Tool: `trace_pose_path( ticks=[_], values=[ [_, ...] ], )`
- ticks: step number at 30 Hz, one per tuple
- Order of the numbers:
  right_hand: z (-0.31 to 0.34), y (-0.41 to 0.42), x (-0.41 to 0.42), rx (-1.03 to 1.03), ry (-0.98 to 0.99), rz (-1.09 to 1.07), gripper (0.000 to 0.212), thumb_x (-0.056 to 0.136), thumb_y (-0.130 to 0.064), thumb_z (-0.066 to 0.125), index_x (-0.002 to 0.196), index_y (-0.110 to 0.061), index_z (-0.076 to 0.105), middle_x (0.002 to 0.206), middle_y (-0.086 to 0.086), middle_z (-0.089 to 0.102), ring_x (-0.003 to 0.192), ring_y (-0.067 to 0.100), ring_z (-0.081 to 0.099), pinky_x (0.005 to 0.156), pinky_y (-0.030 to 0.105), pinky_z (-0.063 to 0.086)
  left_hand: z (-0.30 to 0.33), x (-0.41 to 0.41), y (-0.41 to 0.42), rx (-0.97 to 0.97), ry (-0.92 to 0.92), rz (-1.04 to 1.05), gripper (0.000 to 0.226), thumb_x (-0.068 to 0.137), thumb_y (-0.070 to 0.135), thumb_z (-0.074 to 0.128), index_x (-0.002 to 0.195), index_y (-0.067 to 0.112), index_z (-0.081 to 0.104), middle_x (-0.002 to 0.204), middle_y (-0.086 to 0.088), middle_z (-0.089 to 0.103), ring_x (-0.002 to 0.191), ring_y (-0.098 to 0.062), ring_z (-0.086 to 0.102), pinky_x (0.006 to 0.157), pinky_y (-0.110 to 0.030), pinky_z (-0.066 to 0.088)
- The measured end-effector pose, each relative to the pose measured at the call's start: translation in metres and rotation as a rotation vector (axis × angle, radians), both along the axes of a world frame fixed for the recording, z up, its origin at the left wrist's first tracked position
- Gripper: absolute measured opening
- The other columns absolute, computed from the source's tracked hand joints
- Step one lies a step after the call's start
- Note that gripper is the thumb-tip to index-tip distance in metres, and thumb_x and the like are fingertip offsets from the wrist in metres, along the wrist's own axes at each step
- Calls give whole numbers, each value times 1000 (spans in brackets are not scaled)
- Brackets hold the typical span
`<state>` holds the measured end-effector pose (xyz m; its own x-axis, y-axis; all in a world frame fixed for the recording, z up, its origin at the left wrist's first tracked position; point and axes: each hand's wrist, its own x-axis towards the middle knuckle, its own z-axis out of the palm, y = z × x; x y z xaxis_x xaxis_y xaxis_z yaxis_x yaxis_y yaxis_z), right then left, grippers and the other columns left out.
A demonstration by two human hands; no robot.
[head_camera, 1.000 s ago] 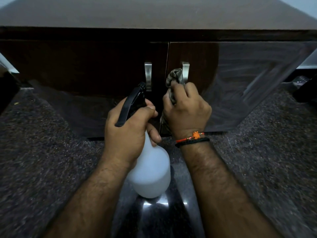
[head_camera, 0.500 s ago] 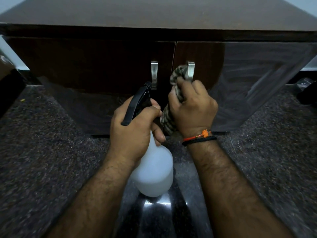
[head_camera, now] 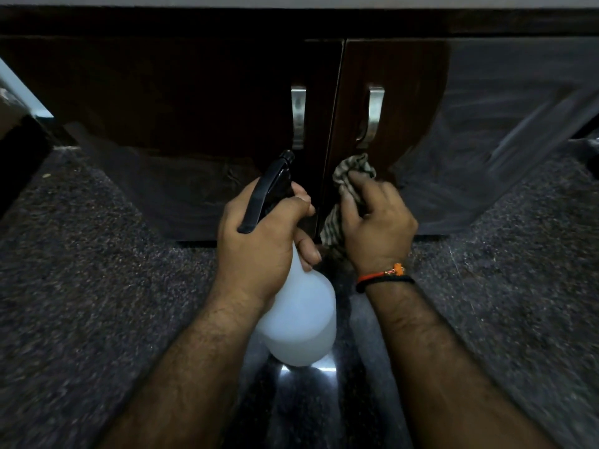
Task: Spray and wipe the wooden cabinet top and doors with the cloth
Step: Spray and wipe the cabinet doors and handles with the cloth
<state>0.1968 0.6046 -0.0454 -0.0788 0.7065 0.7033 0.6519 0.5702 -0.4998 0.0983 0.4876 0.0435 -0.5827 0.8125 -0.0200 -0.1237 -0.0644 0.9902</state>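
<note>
Dark wooden cabinet doors (head_camera: 405, 102) with steel handles (head_camera: 372, 115) over speckled floor (head_camera: 97, 286)

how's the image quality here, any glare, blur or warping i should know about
Head view: dim overall; bright glare patches on the glossy floor beneath the spray bottle; hazy reflections on the right cabinet door; wide-angle bowing of cabinet edges; slight blur around the cloth in the right hand.

The cabinet's left door (head_camera: 181, 102) and right door (head_camera: 470, 124) stand far, each handle (head_camera: 298, 116) beside the middle seam. Nearer, the spray bottle (head_camera: 299, 319) lies left of the cloth (head_camera: 348, 176), which sits below the right handle (head_camera: 372, 116), over the floor (head_camera: 81, 286).
</note>
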Motion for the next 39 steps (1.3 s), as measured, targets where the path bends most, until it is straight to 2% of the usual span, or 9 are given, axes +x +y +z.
trace_pose_path(
  ticks=[6,10,14,18,22,28,35,37,39],
  values=[
    [33,3,-25,80,67,200,25,91,-19,71,115,-15,75,94,5,70,85,22,67,68,34,55,-4,-3,-1,-3,-15,13,7,78,16,65,83,12,67,73,-11,67,37,-29,55,46,-41,47],
    [43,1,-32,98,109,182,26,92,-14,70,117,-17,74,95,7,66,84,24,64,65,34,54,-1,-8,0,6,-12,27,6,79,15,65,84,12,67,73,-10,68,37,-28,55,46,-43,48],
    [48,1,-40,129,150,157,26,92,-11,68,117,-16,74,98,9,66,86,26,63,66,29,49,-6,-12,0,0,-21,47,3,78,15,66,78,16,69,70,-15,65,37,-29,55,45,-37,49],
    [36,3,-37,144,79,177,30,89,-7,70,117,-16,75,96,10,66,83,28,64,65,30,50,-10,-11,-1,-8,-21,38,5,79,15,66,78,17,69,70,-11,67,38,-29,55,45,-38,50],
    [18,5,-25,46,53,190,24,84,-13,75,107,-19,77,89,4,68,77,25,67,61,37,56,-7,-5,1,1,-20,9,4,82,13,65,81,14,68,72,-6,69,38,-27,55,43,-36,49],
    [15,5,-4,-57,235,82,28,81,-7,76,107,-16,76,100,3,73,92,18,69,78,28,54,-4,1,2,5,4,2,6,82,14,64,84,10,68,71,-5,70,38,-29,56,43,-36,48],
    [25,11,10,-104,334,36,27,82,-4,75,107,-16,76,103,2,72,97,16,69,83,31,56,-1,9,4,15,1,-7,7,89,4,65,83,7,67,71,-14,65,38,-28,55,43,-33,47],
    [29,13,15,-94,384,-4,27,83,-4,74,107,-15,76,103,3,72,97,15,68,85,25,55,1,12,6,32,1,-28,6,88,6,65,82,7,66,72,-13,66,38,-28,55,43,-33,48],
    [39,17,20,-58,445,-44,26,84,-3,74,109,-12,76,104,5,71,97,12,66,87,11,48,3,14,9,34,-1,-38,7,89,6,65,83,8,67,73,-9,68,38,-27,55,43,-33,48]
  ],
)
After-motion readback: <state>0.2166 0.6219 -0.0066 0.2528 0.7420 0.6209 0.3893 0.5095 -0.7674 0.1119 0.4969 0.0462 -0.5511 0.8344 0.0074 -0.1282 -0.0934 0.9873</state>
